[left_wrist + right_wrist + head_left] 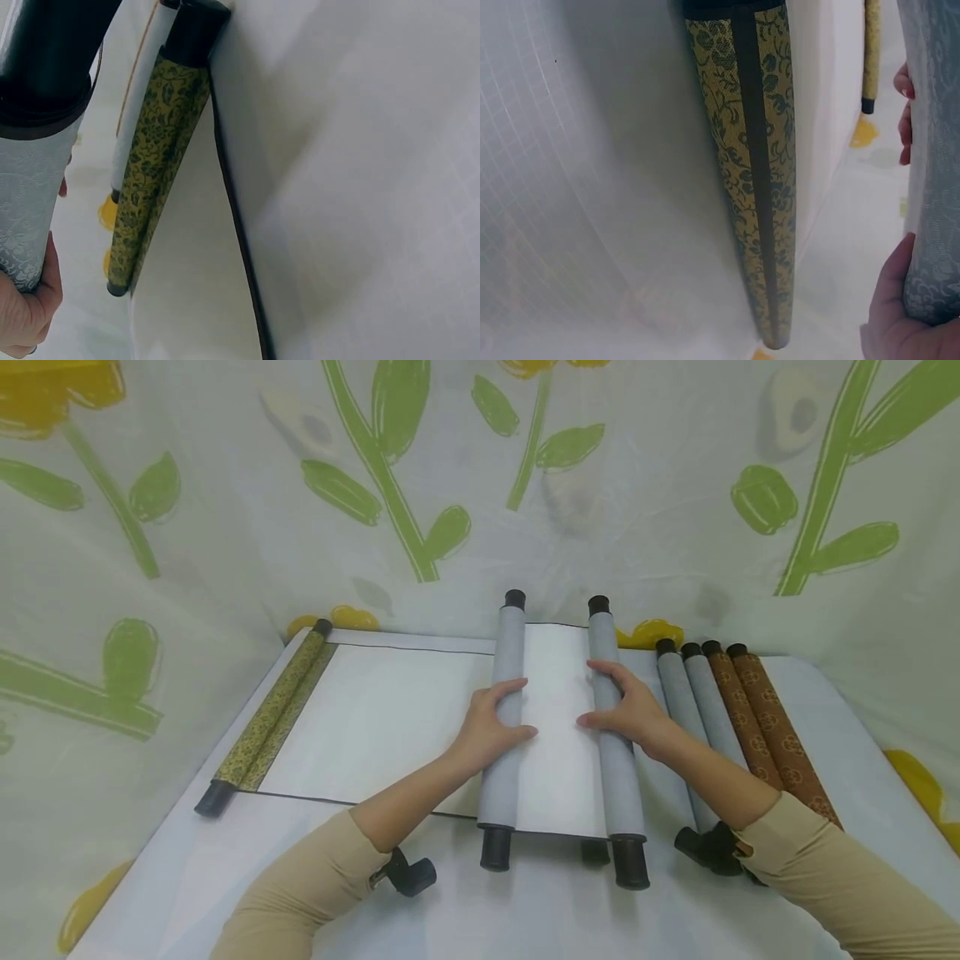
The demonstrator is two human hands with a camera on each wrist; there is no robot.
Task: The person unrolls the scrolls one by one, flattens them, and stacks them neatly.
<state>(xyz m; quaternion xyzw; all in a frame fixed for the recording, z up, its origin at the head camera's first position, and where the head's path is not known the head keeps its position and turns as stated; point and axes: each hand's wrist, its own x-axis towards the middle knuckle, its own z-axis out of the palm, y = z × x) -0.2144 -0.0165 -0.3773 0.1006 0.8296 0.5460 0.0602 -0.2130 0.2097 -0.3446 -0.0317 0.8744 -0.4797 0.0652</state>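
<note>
Left hand (491, 727) and right hand (630, 710) are each clamped, thumb and fingers, round one roller of a grey scroll (555, 727), its white strip stretched between them. They hold it over the right part of a second scroll (390, 718), which lies unrolled on the table, its sheet white with a thin dark edge. That one's yellow-green patterned roller (277, 702) rests near the table's left side. To the right, two grey rolls (697, 710) and two brown patterned rolls (772, 727) lie side by side, their far ends black-capped. Pale and smooth, the table (540, 918) takes soft shadows under the raised scroll. Behind it rises a whitish hanging (240, 468), lightly creased, printed with green stems and leaves, yellow blooms and faint avocado-like shapes; similar printed covering shows beyond both side edges.
</note>
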